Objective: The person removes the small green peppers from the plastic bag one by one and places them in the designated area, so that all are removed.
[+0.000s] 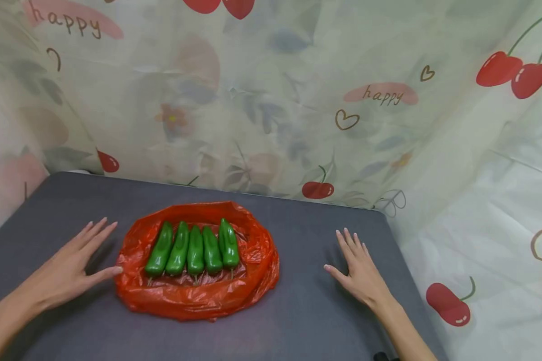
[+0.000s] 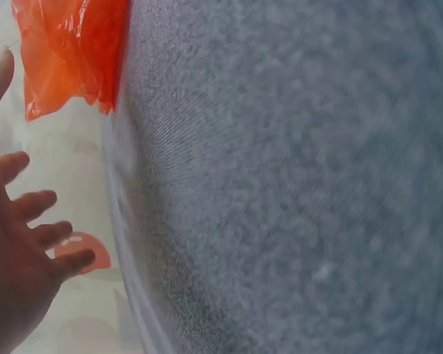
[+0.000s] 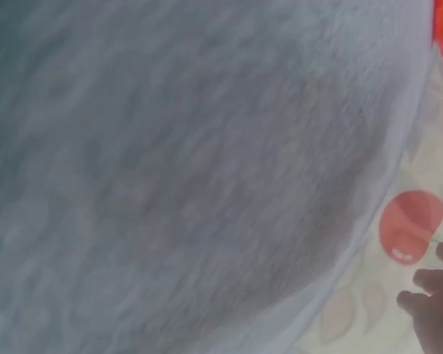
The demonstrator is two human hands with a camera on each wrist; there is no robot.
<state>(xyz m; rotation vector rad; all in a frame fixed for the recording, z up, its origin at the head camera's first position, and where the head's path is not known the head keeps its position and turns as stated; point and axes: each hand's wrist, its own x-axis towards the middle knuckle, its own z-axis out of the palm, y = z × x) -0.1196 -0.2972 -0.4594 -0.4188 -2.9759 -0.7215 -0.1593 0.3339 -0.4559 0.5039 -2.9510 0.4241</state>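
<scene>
Overall, a pale fabric-like backdrop printed with cherries, leaves and hearts (image 1: 271, 65) fills the most space, seemingly hung to screen off the surroundings. Below it spreads a dark grey, cloth-textured table (image 1: 307, 311). On its left half sits a crinkled, translucent red plastic bag (image 1: 198, 306), its rim rolled down into a thick ring, probably so that the contents lie in plain sight. The left hand (image 1: 72, 268) hangs beside the bag with fingers apart, holding nothing; its thumb tip meets the bag's left edge in the head view, though I cannot tell whether they touch. The right hand (image 1: 361, 271), also holding nothing, is poised over the table well to the bag's right, thumb spread from the fingers. Inside the bag lie five glossy, elongated green peppers (image 1: 195, 250) in a row, stem ends toward the person, perhaps lined up so none covers another. Smallest is the brown lettering "happy" (image 1: 381, 95), readable twice on pink patches of the backdrop; no brand or label shows on the bag.
</scene>
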